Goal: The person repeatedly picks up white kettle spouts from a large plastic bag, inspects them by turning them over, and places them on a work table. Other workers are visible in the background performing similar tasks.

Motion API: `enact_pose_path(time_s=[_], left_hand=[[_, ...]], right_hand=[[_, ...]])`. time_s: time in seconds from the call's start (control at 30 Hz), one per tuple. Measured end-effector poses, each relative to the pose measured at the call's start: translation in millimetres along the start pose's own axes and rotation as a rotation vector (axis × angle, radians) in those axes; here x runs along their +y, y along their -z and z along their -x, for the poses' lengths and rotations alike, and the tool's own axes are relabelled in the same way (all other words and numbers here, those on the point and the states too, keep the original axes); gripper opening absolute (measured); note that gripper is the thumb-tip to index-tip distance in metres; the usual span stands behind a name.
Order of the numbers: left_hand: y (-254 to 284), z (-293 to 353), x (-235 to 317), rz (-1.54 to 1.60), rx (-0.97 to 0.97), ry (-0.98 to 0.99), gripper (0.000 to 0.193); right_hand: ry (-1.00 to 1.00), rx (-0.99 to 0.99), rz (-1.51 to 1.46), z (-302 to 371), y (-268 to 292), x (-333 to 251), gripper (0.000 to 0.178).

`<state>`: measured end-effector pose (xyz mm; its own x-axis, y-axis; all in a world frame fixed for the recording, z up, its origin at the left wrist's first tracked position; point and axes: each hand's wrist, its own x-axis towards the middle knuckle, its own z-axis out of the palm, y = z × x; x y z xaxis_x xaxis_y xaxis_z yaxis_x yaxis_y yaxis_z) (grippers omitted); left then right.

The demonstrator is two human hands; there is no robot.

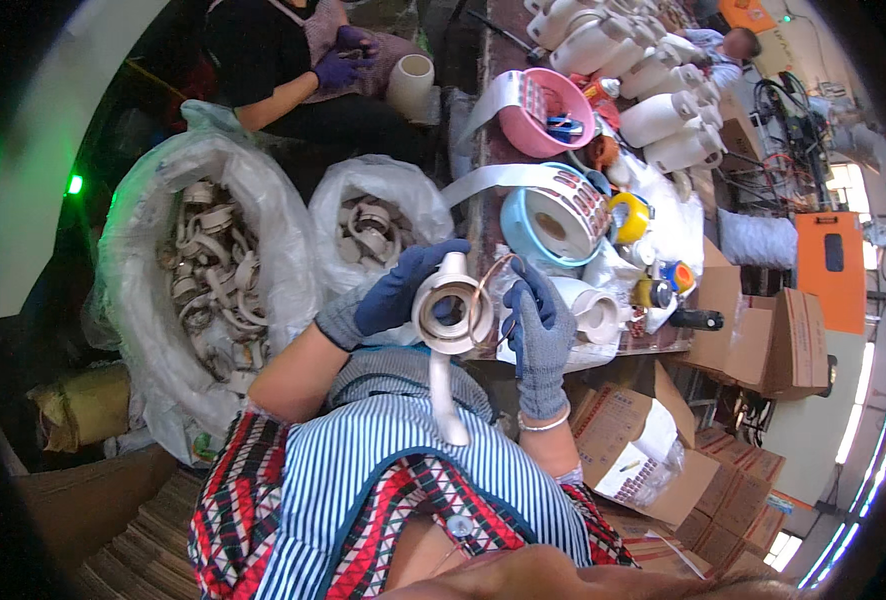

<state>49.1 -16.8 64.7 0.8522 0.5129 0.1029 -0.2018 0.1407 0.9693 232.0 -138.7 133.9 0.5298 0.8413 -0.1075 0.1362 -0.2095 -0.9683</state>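
Observation:
My left hand (pixel 400 292), in a blue-and-grey work glove, grips a white plastic collar with a long curved handle (pixel 444 395). Its round opening faces up, and the handle hangs down over my striped apron. In my right hand (pixel 543 335), gloved alike, a thin copper-coloured ring (pixel 477 305) is pinched between the fingers. That ring overlaps the collar's right edge; whether it touches I cannot tell. Just right of my right hand, a white jug body (pixel 591 308) lies on its side on the table.
Two plastic-lined bags hold several white handled parts (pixel 225 275) and smaller parts (pixel 371 236). On the table are a pink basin (pixel 573 143), a blue basin (pixel 523 240), a sticker roll (pixel 548 215), tape (pixel 628 217) and white jugs (pixel 658 118). Cardboard boxes (pixel 618 435) stand right; a purple-gloved person (pixel 338 70) sits opposite.

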Motion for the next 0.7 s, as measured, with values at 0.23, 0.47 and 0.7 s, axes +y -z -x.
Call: enact_pose_path(time_s=[0.23, 0.47, 0.7], left_hand=[[-2, 2, 18, 0.332, 0.024, 0.202, 0.086], [-8, 7, 34, 0.321, 0.034, 0.220, 0.081], [-5, 9, 34, 0.335, 0.017, 0.141, 0.075]], right_hand=[[0.438, 0.022, 0.808, 18, -27, -37, 0.042], [0.395, -0.062, 0.937, 30, -23, -45, 0.039], [0.399, -0.010, 0.755, 25, -16, -37, 0.032]])
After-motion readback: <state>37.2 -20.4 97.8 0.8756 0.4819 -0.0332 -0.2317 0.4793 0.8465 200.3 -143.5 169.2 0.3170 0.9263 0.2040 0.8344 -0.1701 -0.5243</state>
